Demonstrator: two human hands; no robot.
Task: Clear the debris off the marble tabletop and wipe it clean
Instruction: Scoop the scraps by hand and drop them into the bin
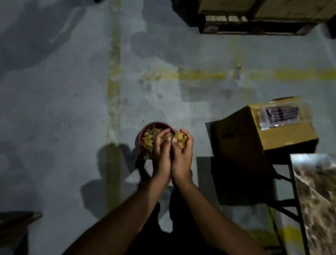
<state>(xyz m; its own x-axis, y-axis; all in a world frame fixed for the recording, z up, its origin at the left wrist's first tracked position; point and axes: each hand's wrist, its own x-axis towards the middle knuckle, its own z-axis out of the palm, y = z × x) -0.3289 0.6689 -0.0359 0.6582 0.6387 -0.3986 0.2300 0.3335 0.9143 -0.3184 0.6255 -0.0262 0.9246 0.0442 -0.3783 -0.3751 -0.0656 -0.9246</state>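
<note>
Bucket (146, 138) on floor (68, 103); box (269, 131) right; tabletop (321, 201) far right.

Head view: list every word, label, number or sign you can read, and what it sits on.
No text can be read.
Label in a clear sleeve on top of the cardboard box: dark print, too blurred to read.
Dark marking on the box's side: illegible.
Yellow floor lines: plain paint, no characters.
</note>
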